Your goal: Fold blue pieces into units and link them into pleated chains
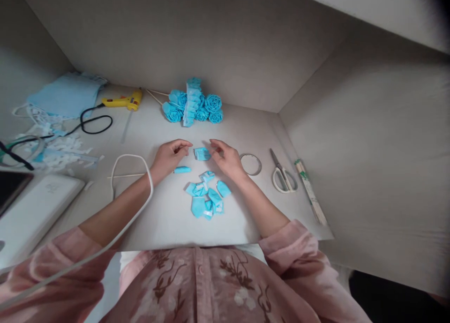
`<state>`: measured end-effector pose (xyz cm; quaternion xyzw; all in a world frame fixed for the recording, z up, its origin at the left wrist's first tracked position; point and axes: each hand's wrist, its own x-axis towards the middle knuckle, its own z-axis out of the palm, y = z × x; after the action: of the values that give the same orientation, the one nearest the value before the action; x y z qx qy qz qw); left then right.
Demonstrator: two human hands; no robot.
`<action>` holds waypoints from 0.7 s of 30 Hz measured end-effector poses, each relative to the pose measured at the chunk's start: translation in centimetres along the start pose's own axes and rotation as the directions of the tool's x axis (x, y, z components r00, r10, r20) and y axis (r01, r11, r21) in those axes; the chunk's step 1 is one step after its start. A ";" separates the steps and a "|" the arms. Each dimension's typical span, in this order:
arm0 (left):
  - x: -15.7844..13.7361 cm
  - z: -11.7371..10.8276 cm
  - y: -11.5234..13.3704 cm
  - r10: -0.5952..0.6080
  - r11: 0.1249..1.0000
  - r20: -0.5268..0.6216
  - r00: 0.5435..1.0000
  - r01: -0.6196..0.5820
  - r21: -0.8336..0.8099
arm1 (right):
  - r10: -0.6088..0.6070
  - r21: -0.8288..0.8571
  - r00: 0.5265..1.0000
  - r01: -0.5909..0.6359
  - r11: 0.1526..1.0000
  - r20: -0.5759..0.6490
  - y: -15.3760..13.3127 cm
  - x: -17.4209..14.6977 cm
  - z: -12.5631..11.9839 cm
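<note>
Both my hands are just above the table on either side of a small folded light-blue fabric piece (201,154). My left hand (171,155) is left of it, fingers loosely bent and apart, with nothing visible in them. The fingertips of my right hand (225,158) are at the piece's right edge, perhaps touching it, with thumb and forefinger apart. Below my left hand lies a thin wooden stick (130,176) with a blue wrapped tip (182,169), its middle hidden by my wrist. Nearer to me is a loose cluster of several blue petal-shaped pieces (198,206).
Blue fabric roses (213,102) on sticks lie at the back, left of centre a yellow glue gun (123,101). Face masks (66,95) and white scraps (70,147) lie left. A white cable (140,206) crosses my left arm. Tape (260,163), scissors (284,178) and a stick bundle (310,191) lie right.
</note>
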<state>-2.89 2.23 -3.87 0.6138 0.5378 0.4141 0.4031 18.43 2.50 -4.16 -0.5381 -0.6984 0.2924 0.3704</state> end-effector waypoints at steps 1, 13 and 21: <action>0.0 0.0 0.0 0.003 1.000 0.000 1.000 -0.003 0.000 | -0.012 -0.029 1.000 0.012 1.000 -0.017 0.0 0.0 -0.1; 0.1 0.0 -0.3 0.052 0.998 0.015 0.999 -0.052 -0.026 | -0.084 -0.207 0.971 0.132 0.969 0.226 -2.2 -0.2 -2.6; -0.1 0.0 0.0 0.091 0.987 0.011 0.996 -0.092 0.129 | -0.027 -0.224 0.819 0.188 0.956 0.574 -3.7 -0.4 -3.3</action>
<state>-2.95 2.14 -3.87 0.6637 0.5337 0.3949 0.3444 19.27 1.24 0.58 -0.4321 -0.8392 0.3187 0.0862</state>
